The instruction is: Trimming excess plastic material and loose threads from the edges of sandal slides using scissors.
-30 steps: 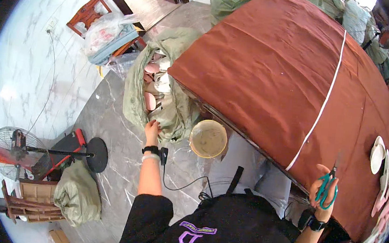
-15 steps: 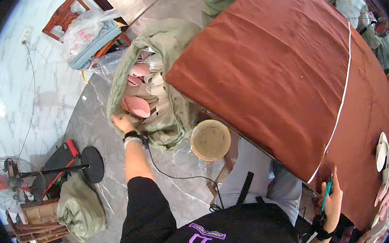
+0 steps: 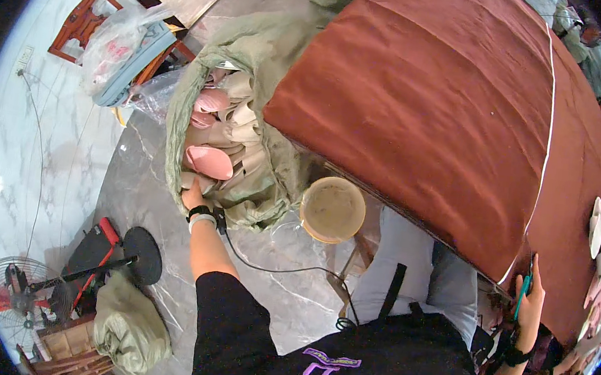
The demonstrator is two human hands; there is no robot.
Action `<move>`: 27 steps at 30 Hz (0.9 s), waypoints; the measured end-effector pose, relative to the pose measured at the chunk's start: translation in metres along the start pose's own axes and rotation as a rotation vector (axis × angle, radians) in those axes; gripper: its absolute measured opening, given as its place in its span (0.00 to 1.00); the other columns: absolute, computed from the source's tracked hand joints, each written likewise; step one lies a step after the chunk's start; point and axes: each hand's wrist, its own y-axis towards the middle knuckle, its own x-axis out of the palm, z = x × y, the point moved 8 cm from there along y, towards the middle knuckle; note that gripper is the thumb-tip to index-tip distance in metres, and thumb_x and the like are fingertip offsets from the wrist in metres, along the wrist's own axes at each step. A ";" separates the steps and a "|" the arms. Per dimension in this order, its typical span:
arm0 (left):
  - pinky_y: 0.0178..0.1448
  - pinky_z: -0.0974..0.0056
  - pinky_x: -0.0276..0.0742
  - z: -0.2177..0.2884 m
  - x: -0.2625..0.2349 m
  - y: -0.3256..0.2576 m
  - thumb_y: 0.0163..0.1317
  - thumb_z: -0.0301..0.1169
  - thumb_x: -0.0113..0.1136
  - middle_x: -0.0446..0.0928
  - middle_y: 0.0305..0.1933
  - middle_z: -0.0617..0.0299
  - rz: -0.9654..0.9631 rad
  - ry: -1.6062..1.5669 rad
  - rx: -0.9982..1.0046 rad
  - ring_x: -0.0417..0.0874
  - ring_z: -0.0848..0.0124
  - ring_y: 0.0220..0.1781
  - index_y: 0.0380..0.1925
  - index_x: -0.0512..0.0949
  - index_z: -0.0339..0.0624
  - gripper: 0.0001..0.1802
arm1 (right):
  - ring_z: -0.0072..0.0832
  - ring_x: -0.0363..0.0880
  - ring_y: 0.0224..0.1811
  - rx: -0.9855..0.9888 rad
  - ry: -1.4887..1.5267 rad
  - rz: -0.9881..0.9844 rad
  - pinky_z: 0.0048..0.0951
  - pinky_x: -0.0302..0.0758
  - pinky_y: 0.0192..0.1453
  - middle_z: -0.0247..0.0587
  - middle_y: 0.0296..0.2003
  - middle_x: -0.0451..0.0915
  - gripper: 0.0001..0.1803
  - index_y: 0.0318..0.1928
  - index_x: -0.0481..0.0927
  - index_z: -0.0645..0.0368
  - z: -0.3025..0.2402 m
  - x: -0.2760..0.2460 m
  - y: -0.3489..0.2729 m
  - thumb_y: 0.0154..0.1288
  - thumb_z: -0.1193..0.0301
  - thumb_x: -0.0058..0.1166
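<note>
My left hand [image 3: 194, 195] is at the near left edge of a green woven sack [image 3: 179, 114], its fingers closed round a beige shoe piece [image 3: 200, 181]. Pink cupped shoe pieces [image 3: 209, 163] and several beige ones [image 3: 246, 133] fill the sack's mouth. My right hand [image 3: 532, 300] lies at the near edge of the table covered in brown cloth [image 3: 423, 112]. Its fingers wrap a slim tool with a teal handle [image 3: 523, 290], most of which the hand hides. A white cord [image 3: 548, 132] runs across the cloth beside that hand.
A round tub [image 3: 333, 209] stands between the sack and my legs. A black cable [image 3: 278, 272] crosses the floor from my left wrist. At left are a fan [image 3: 26, 291] and a green bag [image 3: 131, 330]. Pale shoe pieces [image 3: 597, 227] lie on the table's right side.
My left hand has moved from the sack's outer rim to just inside it and closed on a beige piece. My right hand still holds the teal-handled tool. The whole view has shifted slightly.
</note>
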 end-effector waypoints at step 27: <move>0.57 0.52 0.73 0.263 -0.067 -0.494 0.56 0.21 0.56 0.67 0.59 0.39 -0.268 0.164 1.350 0.73 0.50 0.58 0.54 0.67 0.29 0.23 | 0.23 0.73 0.21 -0.269 1.134 -0.943 0.20 0.69 0.25 0.42 0.27 0.77 0.51 0.67 0.46 0.67 -0.121 0.048 -0.063 0.59 0.39 0.45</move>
